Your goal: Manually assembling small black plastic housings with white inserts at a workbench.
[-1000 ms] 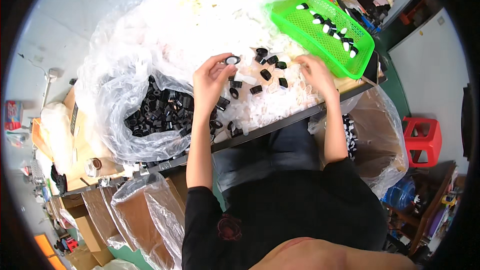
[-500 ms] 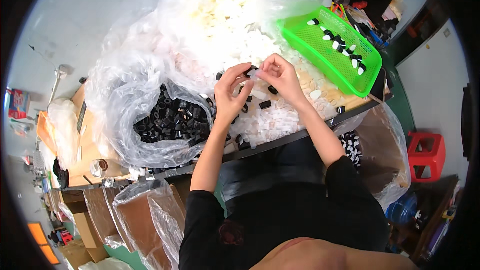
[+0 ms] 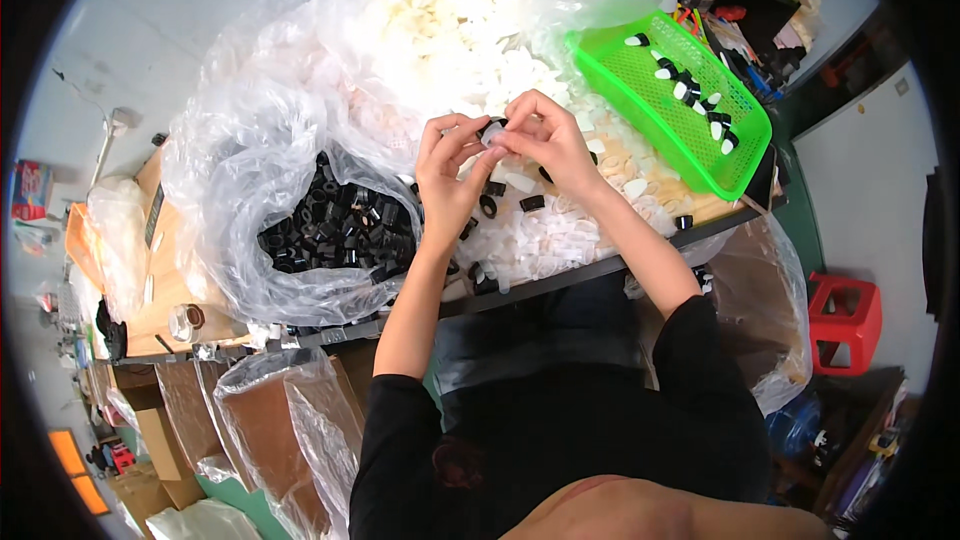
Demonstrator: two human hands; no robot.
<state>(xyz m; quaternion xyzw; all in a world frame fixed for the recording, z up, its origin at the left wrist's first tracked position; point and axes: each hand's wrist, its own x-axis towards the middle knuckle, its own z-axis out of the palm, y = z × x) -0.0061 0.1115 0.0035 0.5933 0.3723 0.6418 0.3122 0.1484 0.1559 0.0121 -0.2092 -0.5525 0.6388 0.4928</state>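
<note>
My left hand [image 3: 448,172] and my right hand [image 3: 548,143] meet above the table, fingertips together. Between them they pinch a small black ring cap with a white plastic piece [image 3: 492,132]. Loose black caps [image 3: 488,204] and white pieces [image 3: 560,230] lie on the table just below my hands. To the left, a clear plastic bag [image 3: 240,180] holds a heap of black caps [image 3: 320,230]. Behind my hands, another clear bag holds a mound of white pieces [image 3: 450,10].
A green plastic basket [image 3: 640,90] at the right holds several black-and-white joined parts [image 3: 690,90]. Lined cardboard boxes [image 3: 260,410] stand below the table edge at the left. A red stool [image 3: 845,320] stands at the right. Clutter fills the far right corner.
My hands came together from apart; the right hand lifted a white piece off the table to the black cap in the left. The view shifted slightly.
</note>
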